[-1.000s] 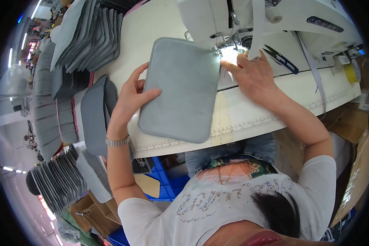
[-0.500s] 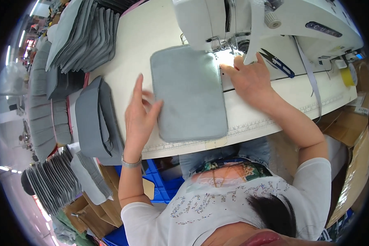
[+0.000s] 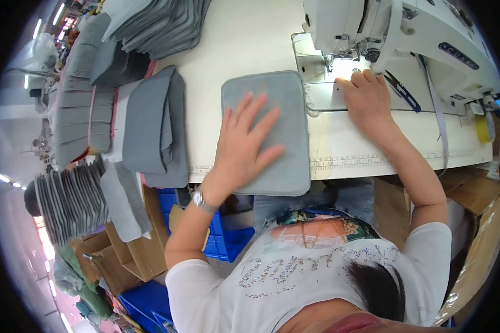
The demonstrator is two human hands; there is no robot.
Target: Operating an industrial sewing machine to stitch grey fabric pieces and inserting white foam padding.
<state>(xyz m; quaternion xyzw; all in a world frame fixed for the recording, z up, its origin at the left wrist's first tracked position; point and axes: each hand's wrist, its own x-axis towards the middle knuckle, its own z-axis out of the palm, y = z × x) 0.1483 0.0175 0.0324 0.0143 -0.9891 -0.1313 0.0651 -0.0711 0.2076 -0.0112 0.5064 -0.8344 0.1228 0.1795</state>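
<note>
A grey rounded-rectangle fabric panel [image 3: 286,127] with stitched edges lies left of the sewing machine's needle area, its near end reaching past the table's front edge. My left hand [image 3: 241,144] is spread over the panel's left part, fingers apart and slightly blurred. Beside the lit presser foot of the white sewing machine [image 3: 422,33], my right hand [image 3: 368,100] rests with its fingers bent inward. Whatever those fingertips may hold is hidden. Blue-handled thread snips [image 3: 404,93] lie just right of this hand.
Stacks of grey fabric pieces [image 3: 155,25] and folded grey panels [image 3: 150,122] sit on the left. A pale strap [image 3: 436,105] and a yellow tape roll [image 3: 485,129] are at the right. Blue crates [image 3: 228,238] and cardboard boxes [image 3: 130,250] stand below the table.
The panel has come away from the presser foot, toward the left and front edge. My left hand has moved from beside its left edge onto it. The right hand stays near the needle.
</note>
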